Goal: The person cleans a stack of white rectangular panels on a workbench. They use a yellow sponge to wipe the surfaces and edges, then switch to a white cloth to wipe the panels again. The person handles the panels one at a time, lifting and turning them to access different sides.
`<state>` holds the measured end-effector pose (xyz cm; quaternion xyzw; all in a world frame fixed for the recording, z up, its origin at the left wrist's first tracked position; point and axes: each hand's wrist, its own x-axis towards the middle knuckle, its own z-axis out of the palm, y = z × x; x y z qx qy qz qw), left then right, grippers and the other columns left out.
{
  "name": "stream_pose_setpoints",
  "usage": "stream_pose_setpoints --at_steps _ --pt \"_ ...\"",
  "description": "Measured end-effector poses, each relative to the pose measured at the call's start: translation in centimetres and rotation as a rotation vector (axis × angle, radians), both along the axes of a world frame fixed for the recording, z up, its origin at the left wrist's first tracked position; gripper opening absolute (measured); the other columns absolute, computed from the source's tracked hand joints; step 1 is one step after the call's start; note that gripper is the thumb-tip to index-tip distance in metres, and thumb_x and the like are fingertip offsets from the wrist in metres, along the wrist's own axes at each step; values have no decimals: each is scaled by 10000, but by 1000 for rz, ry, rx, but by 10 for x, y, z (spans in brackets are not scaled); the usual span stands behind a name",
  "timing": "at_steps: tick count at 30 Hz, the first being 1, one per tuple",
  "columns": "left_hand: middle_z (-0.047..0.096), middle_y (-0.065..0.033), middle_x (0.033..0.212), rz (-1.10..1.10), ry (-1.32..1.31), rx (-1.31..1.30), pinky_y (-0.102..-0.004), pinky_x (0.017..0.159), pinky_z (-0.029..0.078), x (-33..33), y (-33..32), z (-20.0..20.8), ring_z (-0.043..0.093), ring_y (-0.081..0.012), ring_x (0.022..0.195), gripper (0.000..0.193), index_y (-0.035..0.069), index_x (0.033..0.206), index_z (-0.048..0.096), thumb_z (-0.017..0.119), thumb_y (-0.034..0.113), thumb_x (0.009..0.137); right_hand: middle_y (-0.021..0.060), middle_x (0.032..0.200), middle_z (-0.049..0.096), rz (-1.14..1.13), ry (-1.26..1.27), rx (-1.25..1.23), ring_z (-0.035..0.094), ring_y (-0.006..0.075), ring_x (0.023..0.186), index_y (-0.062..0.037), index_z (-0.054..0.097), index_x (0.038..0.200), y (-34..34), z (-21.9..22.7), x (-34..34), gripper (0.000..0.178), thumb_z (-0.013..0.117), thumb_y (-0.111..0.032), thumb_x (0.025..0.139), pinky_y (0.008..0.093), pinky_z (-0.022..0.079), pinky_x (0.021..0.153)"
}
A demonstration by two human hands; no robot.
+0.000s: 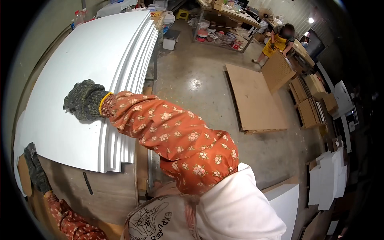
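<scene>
A stack of large white boards [80, 52] lies on the table at the left, its layers stepped along the right edge. Across the top board reaches my right hand [86, 100], in a dark grey knitted glove with a yellow cuff. Its fingers are curled against the white surface; whatever they hold, if anything, is hidden. My left hand [37, 170], gloved alike, is by the near left corner of the stack with its fingers stretched out. A small dark flat shape shows at its fingertips, too unclear to name. Both arms wear red floral sleeves.
A slim black tool [88, 183] lies on the brown tabletop [116, 188] near the boards. On the floor to the right is a large brown panel [256, 100]. A person in a yellow apron [270, 48] handles another panel [278, 72]. White sheets [328, 178] stand at the right.
</scene>
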<state>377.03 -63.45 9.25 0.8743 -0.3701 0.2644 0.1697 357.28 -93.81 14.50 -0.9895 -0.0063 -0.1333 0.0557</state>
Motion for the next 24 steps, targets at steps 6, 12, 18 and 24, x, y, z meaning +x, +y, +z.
stream_pose_setpoints --at_steps 6,12,18,24 --pt "413 -182 1400 -60 21 -176 -373 1028 353 -121 -21 0 414 -313 1281 437 -27 1322 446 434 241 978 98 915 673 35 -53 -33 629 281 876 -130 672 1034 5 -6 10 342 613 -232 713 458 497 720" --pt "383 -194 1418 -146 32 -227 -422 1061 311 -262 -46 -7 379 -318 1311 469 -18 1357 406 451 235 965 100 914 677 34 -79 -106 629 290 881 -132 663 1059 1 -10 13 350 596 -237 732 479 494 704" --pt "383 -202 1417 -144 52 -41 -433 1061 295 -328 -38 3 393 -349 1294 496 -16 1357 408 471 235 935 120 864 682 69 18 -44 646 293 822 -122 676 1025 2 6 1 363 649 -263 691 451 499 706" --pt "436 -251 1359 -208 149 15 -485 1018 321 -337 -12 -12 439 -408 1232 525 -19 1310 469 515 301 897 122 865 684 52 -197 -6 658 295 803 -120 686 942 12 3 6 304 670 -271 679 475 492 698"
